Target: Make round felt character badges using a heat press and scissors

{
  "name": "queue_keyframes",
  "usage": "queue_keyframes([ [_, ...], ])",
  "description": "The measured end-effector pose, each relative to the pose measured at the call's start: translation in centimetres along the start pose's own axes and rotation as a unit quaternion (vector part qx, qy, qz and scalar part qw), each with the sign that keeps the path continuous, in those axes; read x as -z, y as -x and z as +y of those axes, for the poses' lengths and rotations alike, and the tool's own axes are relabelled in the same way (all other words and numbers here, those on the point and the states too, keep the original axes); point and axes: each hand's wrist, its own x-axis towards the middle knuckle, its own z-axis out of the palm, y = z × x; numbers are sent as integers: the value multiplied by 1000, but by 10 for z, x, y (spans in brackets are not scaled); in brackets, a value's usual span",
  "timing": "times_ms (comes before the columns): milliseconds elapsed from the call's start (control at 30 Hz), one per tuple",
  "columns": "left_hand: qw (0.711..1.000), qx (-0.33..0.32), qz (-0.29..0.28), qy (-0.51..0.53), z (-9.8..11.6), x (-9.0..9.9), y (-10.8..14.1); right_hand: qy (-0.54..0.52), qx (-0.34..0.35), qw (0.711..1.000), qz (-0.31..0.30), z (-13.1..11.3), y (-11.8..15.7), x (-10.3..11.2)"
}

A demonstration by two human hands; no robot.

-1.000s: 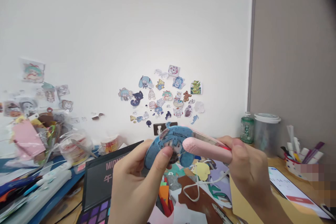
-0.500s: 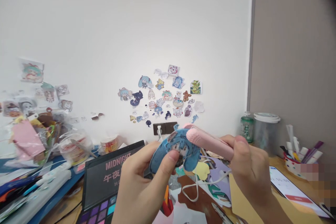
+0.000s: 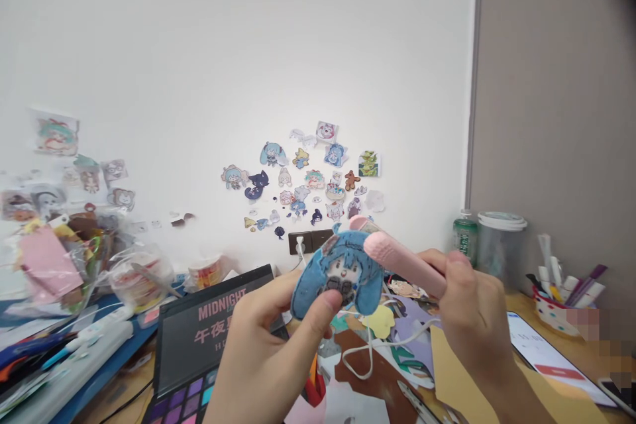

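Note:
Between the thumb and fingers of my left hand [image 3: 291,344] is a flat blue felt doll [image 3: 360,252] with long pigtails and a printed face turned toward me. My left thumb presses on its lower front; the fingers behind it are mostly hidden. From the right, my right hand [image 3: 472,305] grips a pink mini hair straightener [image 3: 410,265] by its rear end. Its two plates are spread apart. One plate tip overlaps the doll's upper right edge in view, and the other is behind the doll's top; whether they touch it I cannot tell.
Below lie felt scraps [image 3: 415,331], a white cord [image 3: 362,374], and scissors [image 3: 417,404]. An eyeshadow palette [image 3: 199,334] stands open at left. At right are a phone [image 3: 551,351], a polka-dot pen holder [image 3: 559,315], a green bottle [image 3: 464,238] and a clear tub [image 3: 501,245]. Paper cutouts cover the wall.
The straightener's plates have parted wider. The doll has turned a little more upright and face-on, and my left thumb sits lower on it, uncovering its face.

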Motion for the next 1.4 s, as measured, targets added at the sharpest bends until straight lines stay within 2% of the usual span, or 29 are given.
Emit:
queue_keyframes([
  [200, 999, 46, 11, 18, 1, -5, 0, 25, 8, 999, -46, -1, 0, 0],
  [400, 999, 35, 7, 5, 0, -6, 0, 27, 9, 998, -51, -1, 0, 1],
  [600, 999, 33, 5, -7, 1, -9, 0, 28, 64, 996, -54, 12, -1, -4],
  [733, 999, 36, 4, -36, 1, -9, -1, 42, 68, 995, -57, 12, -1, -3],
  [833, 998, 10, -4, -56, 0, -9, -2, 15, 85, 994, -64, 10, -1, -3],
  [967, 992, -64, -9, -111, -4, -4, -5, 11, 117, 991, -65, 9, -1, -4],
  [1100, 980, -125, -64, -144, -10, 6, -8, 29, 123, 991, -49, 8, -2, -5],
  [1233, 978, -107, -107, -147, -12, 13, -8, 37, 127, 990, -42, 8, -1, -3],
  [1400, 957, -109, -181, -198, -9, 17, -7, 42, 88, 995, -34, 6, 0, -2],
])
